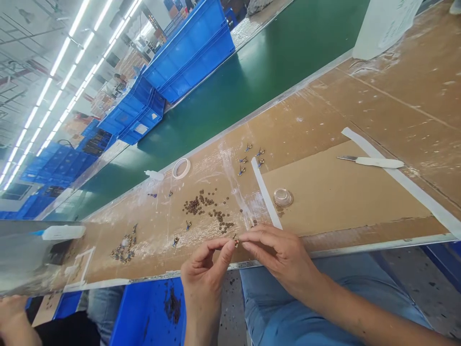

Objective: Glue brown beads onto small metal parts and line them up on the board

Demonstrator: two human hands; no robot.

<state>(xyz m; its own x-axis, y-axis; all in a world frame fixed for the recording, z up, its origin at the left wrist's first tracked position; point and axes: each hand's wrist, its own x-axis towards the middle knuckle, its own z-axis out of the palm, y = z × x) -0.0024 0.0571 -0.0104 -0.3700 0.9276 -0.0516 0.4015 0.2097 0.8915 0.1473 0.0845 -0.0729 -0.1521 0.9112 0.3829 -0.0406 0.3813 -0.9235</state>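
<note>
Just over the table's near edge, my left hand (pixel 203 271) pinches a tiny gold-and-blue figurine (pixel 236 241) between thumb and forefinger. From the other side my right hand (pixel 284 252) brings its thumb and forefinger close together beside the piece; what they grip, if anything, is too small to tell. Beyond my hands lies a scattered heap of small brown discs (pixel 193 206). Similar figurines (pixel 175 241) stand or lie to the left, and another group (pixel 243 160) is farther back. A small clear cup (pixel 283 197) sits right of the discs.
A white-handled knife (pixel 378 162) lies on cardboard at right. A tape ring (pixel 181 168) and a white bottle (pixel 154 175) are at the back, before the green conveyor belt (pixel 281 53). Blue crates (pixel 190 53) line its far side. Another person's hand (pixel 14 312) shows lower left.
</note>
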